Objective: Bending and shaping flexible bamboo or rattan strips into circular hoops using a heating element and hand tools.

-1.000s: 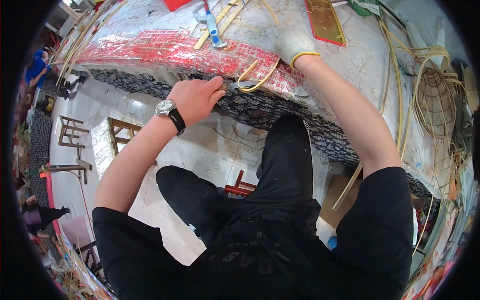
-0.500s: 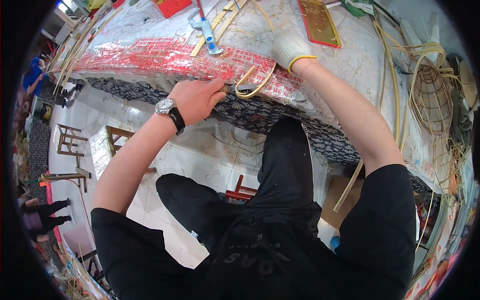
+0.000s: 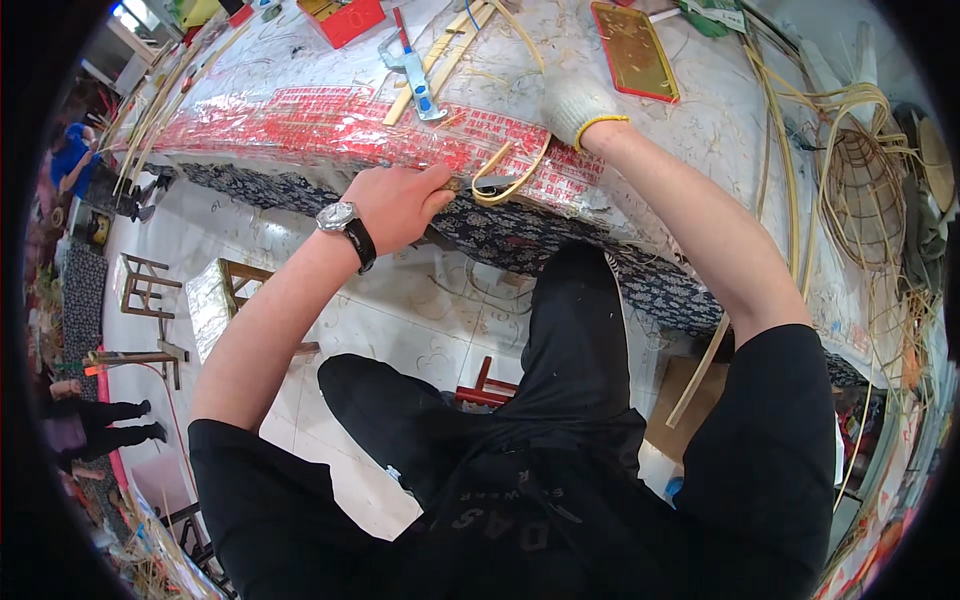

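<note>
From the head camera, looking down: a person sits at a long table (image 3: 715,130) covered in clear plastic, with both arms stretched to its near edge. The bare left hand (image 3: 400,207), with a watch on the wrist, is closed around the handle of a knife (image 3: 493,185) at that edge; the blade points right. A thin, pale strip (image 3: 524,183) is bent into a U around the blade, at the table's near edge and to the right of the left hand. The U's long axis slants away from the person and rightward; its shorter leg ends free, while the other runs up to the gloved right hand (image 3: 582,108). The bend is nearer the left hand, the far end nearer the right — that glove rests farther in on the tabletop, its fingers hidden, so how tightly they close cannot be told. Farther from the near edge lie a blue caliper (image 3: 418,88), flat slats (image 3: 440,62) and, beyond the glove, a red-rimmed tray (image 3: 640,55).
</note>
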Available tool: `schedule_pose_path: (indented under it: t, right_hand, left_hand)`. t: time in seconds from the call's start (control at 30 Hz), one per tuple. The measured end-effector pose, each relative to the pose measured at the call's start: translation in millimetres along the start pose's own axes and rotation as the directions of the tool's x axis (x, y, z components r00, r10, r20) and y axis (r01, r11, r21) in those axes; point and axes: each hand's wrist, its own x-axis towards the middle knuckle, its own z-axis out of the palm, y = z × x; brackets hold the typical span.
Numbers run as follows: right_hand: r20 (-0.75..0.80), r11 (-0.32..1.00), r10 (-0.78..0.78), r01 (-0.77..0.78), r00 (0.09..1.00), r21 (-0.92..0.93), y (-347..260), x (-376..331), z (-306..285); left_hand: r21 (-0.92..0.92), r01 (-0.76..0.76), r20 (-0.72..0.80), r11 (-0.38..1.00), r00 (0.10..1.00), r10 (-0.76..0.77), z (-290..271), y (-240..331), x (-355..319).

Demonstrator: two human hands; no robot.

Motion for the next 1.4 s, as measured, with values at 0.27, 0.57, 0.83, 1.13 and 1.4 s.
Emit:
schedule_pose_path:
  t: [0.27, 0.57, 0.83, 1.13, 1.4]
  right_hand:
    - [0.05, 1.0, -0.011, 0.012, 0.999, -0.019, 3, 7, 1]
    - [-0.001, 0.998, -0.011, 0.011, 1.0, -0.066, -5, 1, -5]
    - [0.022, 0.999, -0.007, 0.008, 1.0, -0.048, -9, -2, -12]
    - [0.025, 0.995, -0.055, 0.057, 0.998, -0.077, -2, 1, -5]
    - [-0.007, 0.99, -0.059, 0.058, 0.998, -0.129, -1, 1, -2]
  left_hand:
    - [-0.043, -0.048, -0.021, 0.998, 0.999, 0.048, 5, -8, -1]
    - [-0.177, -0.11, -0.079, 0.978, 0.992, 0.097, 14, -6, -8]
    - [-0.198, -0.088, -0.033, 0.976, 0.996, 0.083, 9, -6, -10]
    - [-0.059, -0.051, -0.054, 0.997, 0.997, 0.047, -8, 3, -8]
    - [-0.029, -0.088, -0.075, 0.996, 0.993, 0.086, -1, -9, 0]
